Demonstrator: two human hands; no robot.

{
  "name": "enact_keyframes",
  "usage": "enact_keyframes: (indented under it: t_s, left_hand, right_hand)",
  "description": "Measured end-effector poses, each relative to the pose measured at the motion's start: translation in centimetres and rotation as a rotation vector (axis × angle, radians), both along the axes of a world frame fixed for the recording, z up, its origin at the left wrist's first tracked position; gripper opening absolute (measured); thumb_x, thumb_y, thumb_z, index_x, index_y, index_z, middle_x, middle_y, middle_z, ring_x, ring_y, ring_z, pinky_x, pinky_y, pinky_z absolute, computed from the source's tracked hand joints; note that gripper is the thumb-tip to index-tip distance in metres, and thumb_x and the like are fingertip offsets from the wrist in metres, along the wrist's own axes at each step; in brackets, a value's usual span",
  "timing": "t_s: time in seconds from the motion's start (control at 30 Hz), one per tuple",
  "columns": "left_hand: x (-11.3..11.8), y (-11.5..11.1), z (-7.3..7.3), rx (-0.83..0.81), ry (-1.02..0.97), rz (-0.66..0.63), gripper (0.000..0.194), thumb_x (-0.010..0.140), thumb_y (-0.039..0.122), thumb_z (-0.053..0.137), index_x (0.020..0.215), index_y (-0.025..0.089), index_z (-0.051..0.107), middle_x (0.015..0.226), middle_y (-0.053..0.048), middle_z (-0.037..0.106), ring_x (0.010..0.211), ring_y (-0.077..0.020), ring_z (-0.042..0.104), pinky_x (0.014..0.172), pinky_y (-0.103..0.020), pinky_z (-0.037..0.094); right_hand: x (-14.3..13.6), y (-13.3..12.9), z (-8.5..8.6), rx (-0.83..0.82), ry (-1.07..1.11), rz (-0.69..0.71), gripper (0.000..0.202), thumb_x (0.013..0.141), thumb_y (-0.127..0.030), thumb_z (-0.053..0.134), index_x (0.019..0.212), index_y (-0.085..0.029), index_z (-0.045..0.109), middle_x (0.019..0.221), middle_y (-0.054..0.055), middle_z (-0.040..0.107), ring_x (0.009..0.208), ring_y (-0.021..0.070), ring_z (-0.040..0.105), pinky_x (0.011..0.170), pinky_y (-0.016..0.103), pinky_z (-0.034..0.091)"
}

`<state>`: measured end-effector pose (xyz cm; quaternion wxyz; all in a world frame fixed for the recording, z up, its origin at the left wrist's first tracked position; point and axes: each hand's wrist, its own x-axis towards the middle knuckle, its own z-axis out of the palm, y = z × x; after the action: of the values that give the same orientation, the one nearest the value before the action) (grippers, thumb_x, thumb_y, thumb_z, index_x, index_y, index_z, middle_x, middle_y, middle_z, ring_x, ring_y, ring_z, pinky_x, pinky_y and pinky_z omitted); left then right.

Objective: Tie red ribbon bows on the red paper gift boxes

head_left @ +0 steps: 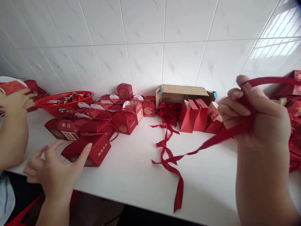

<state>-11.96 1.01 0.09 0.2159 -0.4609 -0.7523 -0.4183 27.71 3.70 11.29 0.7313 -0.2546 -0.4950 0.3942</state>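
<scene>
My right hand (261, 110) is raised at the right, its fingers closed on a red ribbon (211, 141). One stretch of that ribbon runs off to the right, and another slopes down to the left toward the table. My left hand (54, 169) has thumb and fingers spread and holds nothing. Just beyond it stands a red gift box (96, 152) with gold lettering, and the thumb overlaps its front in the view; whether they touch I cannot tell. Loose ribbon strips (179, 188) trail across the table from a heap of red ribbon (169, 111).
Several red boxes with cord handles (125, 121) crowd the left middle. Behind them sits a red basin (56, 102) of wrapped sweets. A cardboard box (182, 90) and red paper bags (188, 116) stand by the tiled wall. Another person's hand (20, 100) works at far left.
</scene>
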Motion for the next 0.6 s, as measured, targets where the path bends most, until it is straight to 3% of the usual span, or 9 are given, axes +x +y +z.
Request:
enact_keyframes:
  t_s: [0.07, 0.17, 0.27, 0.37, 0.47, 0.6]
  left_hand:
    - [-0.5, 0.1, -0.8, -0.042, 0.023, -0.011, 0.032, 0.069, 0.049, 0.061, 0.093, 0.028, 0.056, 0.111, -0.007, 0.058, 0.114, -0.0431, 0.048, 0.090, -0.073, 0.031]
    - [0.4, -0.5, -2.0, 0.033, 0.056, -0.194, 0.024, 0.071, 0.043, 0.061, 0.088, 0.026, 0.058, 0.102, -0.005, 0.060, 0.107, -0.0338, 0.054, 0.096, -0.057, 0.040]
    - [2.7, -1.5, -3.1, -0.043, -0.039, -0.518, 0.030, 0.076, 0.041, 0.058, 0.101, 0.025, 0.057, 0.116, -0.006, 0.054, 0.115, -0.0294, 0.049, 0.102, -0.048, 0.038]
    - [5.7, -2.2, -4.1, -0.198, -0.223, -0.858, 0.031, 0.087, 0.037, 0.044, 0.115, 0.026, 0.051, 0.139, -0.006, 0.037, 0.131, -0.0272, 0.035, 0.108, -0.044, 0.031]
    - [8.1, -2.0, -4.8, -0.238, -0.389, -1.002, 0.034, 0.090, 0.034, 0.035, 0.120, 0.027, 0.047, 0.150, -0.003, 0.023, 0.138, -0.0259, 0.023, 0.111, -0.043, 0.025]
    - [9.9, -1.1, -5.0, -0.224, -0.507, -1.078, 0.033, 0.088, 0.032, 0.035, 0.117, 0.025, 0.050, 0.152, -0.004, 0.021, 0.138, -0.0277, 0.023, 0.111, -0.045, 0.026]
  right_hand:
    - [0.1, -0.4, 0.2, -0.068, -0.057, 0.034, 0.012, 0.087, -0.023, 0.053, 0.082, -0.024, 0.064, 0.058, -0.004, 0.033, 0.042, 0.0079, 0.012, 0.038, 0.027, 0.019]
    - [-0.1, -0.7, 0.0, -0.117, -0.164, 0.140, 0.024, 0.089, -0.033, 0.051, 0.073, -0.023, 0.064, 0.049, -0.006, 0.018, 0.040, 0.0080, 0.011, 0.036, 0.025, 0.012]
    - [-0.7, -0.4, -0.8, -0.081, -0.270, 0.162, 0.029, 0.087, -0.039, 0.056, 0.068, -0.020, 0.065, 0.049, -0.004, 0.034, 0.044, 0.0072, 0.034, 0.042, 0.022, 0.028]
    - [-1.4, 0.1, -1.5, -0.085, -0.412, 0.164, 0.015, 0.080, -0.034, 0.067, 0.074, -0.019, 0.068, 0.065, 0.000, 0.054, 0.060, 0.0091, 0.049, 0.055, 0.023, 0.039]
    - [-2.1, 0.4, -1.8, -0.142, -0.589, 0.300, 0.018, 0.081, -0.035, 0.064, 0.081, -0.017, 0.068, 0.057, -0.003, 0.045, 0.050, 0.0071, 0.038, 0.046, 0.022, 0.030]
    - [-3.4, 0.6, -2.0, -0.251, -0.919, 0.427, 0.032, 0.083, -0.043, 0.057, 0.068, -0.015, 0.063, 0.052, -0.005, 0.033, 0.048, 0.0068, 0.027, 0.043, 0.023, 0.020]
